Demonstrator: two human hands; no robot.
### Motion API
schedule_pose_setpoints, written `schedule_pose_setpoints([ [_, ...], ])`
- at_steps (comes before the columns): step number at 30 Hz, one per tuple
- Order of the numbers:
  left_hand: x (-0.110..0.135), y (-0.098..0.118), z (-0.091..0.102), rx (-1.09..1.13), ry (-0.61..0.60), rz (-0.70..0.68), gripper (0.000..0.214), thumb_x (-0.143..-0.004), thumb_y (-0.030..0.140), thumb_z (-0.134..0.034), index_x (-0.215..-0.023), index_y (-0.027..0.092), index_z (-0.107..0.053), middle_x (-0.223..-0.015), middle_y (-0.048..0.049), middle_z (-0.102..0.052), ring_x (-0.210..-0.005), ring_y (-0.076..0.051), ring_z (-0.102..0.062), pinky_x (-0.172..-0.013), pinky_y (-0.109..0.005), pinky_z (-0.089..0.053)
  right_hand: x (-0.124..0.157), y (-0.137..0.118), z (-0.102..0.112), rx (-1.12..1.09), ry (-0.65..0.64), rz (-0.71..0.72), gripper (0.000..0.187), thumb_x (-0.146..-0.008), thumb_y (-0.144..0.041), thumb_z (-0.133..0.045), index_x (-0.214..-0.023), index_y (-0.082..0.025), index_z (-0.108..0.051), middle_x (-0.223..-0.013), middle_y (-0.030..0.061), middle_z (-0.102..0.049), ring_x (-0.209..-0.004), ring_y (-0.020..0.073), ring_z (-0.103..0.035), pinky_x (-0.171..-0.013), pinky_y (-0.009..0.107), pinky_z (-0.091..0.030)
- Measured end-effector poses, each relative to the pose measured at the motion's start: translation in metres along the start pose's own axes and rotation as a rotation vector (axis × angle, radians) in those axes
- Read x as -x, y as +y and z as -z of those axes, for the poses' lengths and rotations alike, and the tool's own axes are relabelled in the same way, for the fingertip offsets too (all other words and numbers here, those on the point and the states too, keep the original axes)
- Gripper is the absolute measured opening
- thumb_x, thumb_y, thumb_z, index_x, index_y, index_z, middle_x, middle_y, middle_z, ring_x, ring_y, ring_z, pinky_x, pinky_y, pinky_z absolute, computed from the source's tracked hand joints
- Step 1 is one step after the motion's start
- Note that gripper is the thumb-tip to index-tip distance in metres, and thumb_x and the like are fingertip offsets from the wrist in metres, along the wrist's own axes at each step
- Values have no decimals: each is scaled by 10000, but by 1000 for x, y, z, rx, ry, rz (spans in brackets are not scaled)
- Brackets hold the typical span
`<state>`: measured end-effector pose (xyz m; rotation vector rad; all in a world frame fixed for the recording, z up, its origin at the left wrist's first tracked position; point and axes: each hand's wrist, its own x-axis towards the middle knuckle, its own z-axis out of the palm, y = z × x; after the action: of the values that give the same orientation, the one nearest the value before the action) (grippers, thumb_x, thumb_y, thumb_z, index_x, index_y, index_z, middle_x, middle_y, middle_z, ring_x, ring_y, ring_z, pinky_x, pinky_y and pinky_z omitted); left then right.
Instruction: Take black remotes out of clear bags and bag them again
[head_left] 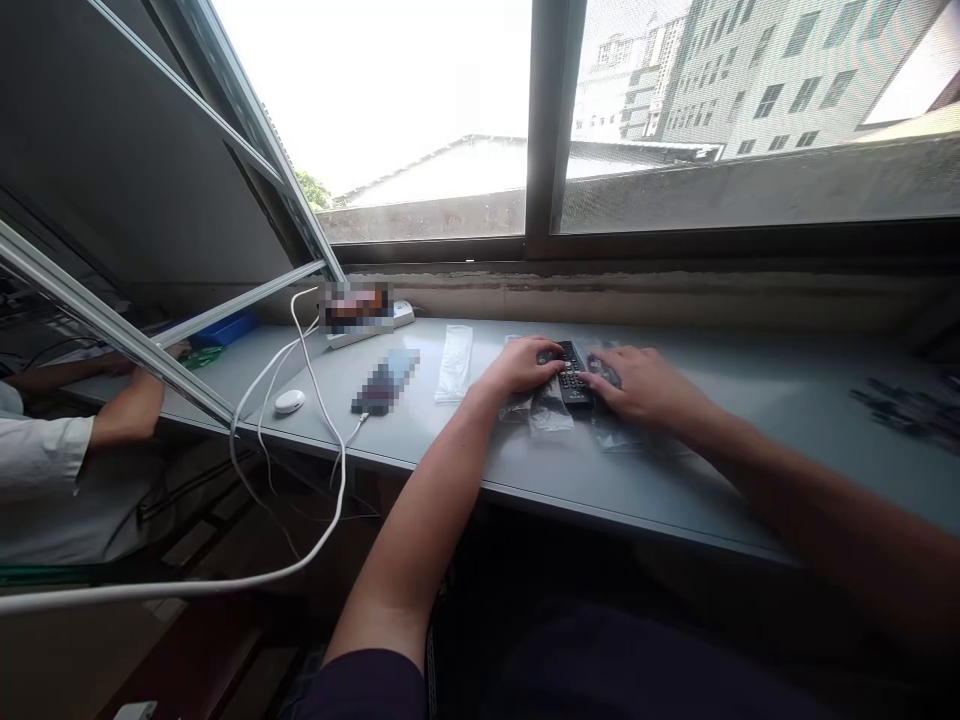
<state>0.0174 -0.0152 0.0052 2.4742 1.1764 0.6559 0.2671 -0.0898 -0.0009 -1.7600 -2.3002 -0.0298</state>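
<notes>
A black remote control (574, 386) with small light-marked buttons lies on the grey table, its long side pointing away from me. My left hand (523, 366) is at its left, fingers and thumb curled round a dark end that looks like another remote control. At the right, my right hand (639, 384) curls in the same way over a dark remote control (604, 370), its thumb beside the middle one. Clear plastic bags (551, 412) lie beneath and around the remotes. The fingers partly hide the outer remotes.
A white plastic sleeve (454, 364) lies left of my hands. Further left are a blurred-out phone (384, 382) with a cable, a round white case (289, 402) and a power strip (403, 313). Dark items (907, 410) lie far right. Beyond the metal frame (247, 160), another person's arm (129, 408) rests.
</notes>
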Motion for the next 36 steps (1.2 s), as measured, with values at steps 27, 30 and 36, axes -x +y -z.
schedule_pose_setpoints([
  [27,11,-19,19,-286,171,888,576,-1048,539,-634,-1466,155,-737,-1767,-318,-484,-1693,-547,-353,-1319,-780,-267,-1,-1,-14,-79,-70,-29,958,-1107,-845,-260,-1763,-202,-533,-1814,212,-496,-1695,507,-401,-1331,680,-397],
  [30,11,-19,17,-309,110,888,576,-1052,524,-617,-1485,164,-735,-1771,-297,-490,-1705,-501,-369,-1331,-693,-320,-1,-2,-13,-66,-62,-40,933,-1109,-837,-272,-1752,-220,-549,-1807,204,-512,-1683,504,-423,-1335,687,-389],
  [36,16,-9,26,-312,69,798,418,-1085,384,-577,-1386,183,-786,-1589,-262,-668,-1543,-411,-594,-1262,-549,-463,-1,-2,-14,-50,-48,-39,914,-1115,-822,-290,-1733,-211,-573,-1793,208,-528,-1672,494,-444,-1341,684,-379],
])
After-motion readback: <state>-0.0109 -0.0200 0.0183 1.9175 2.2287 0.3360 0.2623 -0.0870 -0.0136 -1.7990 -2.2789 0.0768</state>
